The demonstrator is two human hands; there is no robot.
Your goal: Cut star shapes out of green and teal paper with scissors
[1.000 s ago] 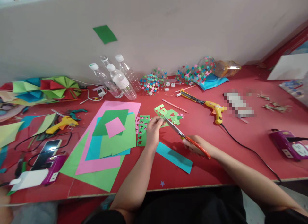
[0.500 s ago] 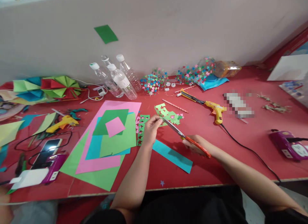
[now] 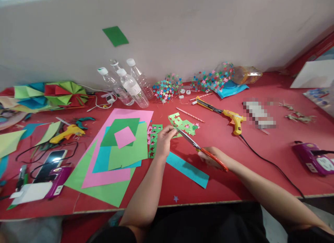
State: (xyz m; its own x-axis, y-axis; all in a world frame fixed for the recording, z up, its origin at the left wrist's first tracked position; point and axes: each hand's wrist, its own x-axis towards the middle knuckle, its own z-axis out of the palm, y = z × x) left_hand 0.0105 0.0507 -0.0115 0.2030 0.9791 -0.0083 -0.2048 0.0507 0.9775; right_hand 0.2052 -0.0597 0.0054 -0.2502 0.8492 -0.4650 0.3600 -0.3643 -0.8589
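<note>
My right hand (image 3: 212,157) grips a pair of scissors (image 3: 191,141) by its orange-red handles, the blades pointing up and left. At the blade tips, my left hand (image 3: 165,140) is pinched closed; what its thumb and fingers hold is too small to make out. Just beyond the fingertips lies light green paper with star-shaped holes (image 3: 182,123), small cut stars on it. A dark green strip with punched stars (image 3: 153,145) rests left of my left hand. Below the hands lies a blue paper strip (image 3: 188,170), and a single star (image 3: 176,198) is near the table edge.
Stacked coloured paper (image 3: 127,152) lies left. Clear bottles (image 3: 134,91) and star-covered balls (image 3: 167,88) stand along the wall. A yellow glue gun (image 3: 235,121) trails its cord at right, near a purple power strip (image 3: 311,157). Another glue gun (image 3: 68,133) lies left.
Both my hands and the scissors stay almost still. At the lower left edge, another person's arm has drawn back out of view.
</note>
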